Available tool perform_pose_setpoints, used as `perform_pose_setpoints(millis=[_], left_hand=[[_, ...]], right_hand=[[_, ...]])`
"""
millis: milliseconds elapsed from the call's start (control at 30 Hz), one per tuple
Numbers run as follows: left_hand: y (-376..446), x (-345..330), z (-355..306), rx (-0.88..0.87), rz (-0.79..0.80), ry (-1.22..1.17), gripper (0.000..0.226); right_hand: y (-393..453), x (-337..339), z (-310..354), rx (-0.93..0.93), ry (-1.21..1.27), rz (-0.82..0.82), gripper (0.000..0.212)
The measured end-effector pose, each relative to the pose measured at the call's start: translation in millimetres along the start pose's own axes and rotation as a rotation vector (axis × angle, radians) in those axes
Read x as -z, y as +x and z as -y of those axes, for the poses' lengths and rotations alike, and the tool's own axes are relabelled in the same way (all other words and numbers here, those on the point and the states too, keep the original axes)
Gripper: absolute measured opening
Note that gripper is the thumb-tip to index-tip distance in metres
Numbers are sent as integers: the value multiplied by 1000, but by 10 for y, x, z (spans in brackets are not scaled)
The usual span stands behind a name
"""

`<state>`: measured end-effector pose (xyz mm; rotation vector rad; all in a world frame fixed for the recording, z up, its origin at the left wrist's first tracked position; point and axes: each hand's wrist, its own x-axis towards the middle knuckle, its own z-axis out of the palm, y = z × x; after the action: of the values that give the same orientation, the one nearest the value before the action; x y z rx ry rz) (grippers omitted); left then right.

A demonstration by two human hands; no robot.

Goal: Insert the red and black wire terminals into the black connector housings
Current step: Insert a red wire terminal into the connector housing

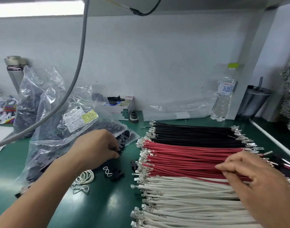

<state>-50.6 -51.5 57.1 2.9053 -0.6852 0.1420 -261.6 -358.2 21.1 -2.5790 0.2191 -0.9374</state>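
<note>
Left hand at housing bag — right hand on red wires.

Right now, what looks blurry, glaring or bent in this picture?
Head view: the right hand over the red wires is a little motion-smeared; the lamp at top left is blown out white; the clear bags catch bright glints; the wide lens bows the grey cable and the wall edges.

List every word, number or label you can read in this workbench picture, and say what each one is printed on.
Clear plastic water bottle with green cap: blue characters on its white label, one reading "水"; the rest is blurred.
White and yellow stickers on the clear plastic bag of black connector housings: printed lines and digits, too small and blurred to read.
White cardboard box: no legible text.
</note>
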Motion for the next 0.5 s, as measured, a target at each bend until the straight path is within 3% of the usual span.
perform_pose_setpoints(millis=[100, 233, 300, 433, 500], left_hand=[[-18, 13, -9, 12, -109, -38, 6], [-96, 4, -144, -21, -392, -363, 6], [-165, -46, -249, -46, -449, -419, 5], [-213, -176, -199, 66, -402, -180, 12], [-176, -139, -31, 48, -556, -86, 14]], right_hand=[[-4, -6, -6, 21, 23, 25, 41], [-24, -6, -26, 37, 22, 39, 36], [-30, -8, -75, 47, 11, 14, 36], [-11, 2, -114, 80, 23, -24, 27], [10, -27, -132, 68, 32, -18, 24]])
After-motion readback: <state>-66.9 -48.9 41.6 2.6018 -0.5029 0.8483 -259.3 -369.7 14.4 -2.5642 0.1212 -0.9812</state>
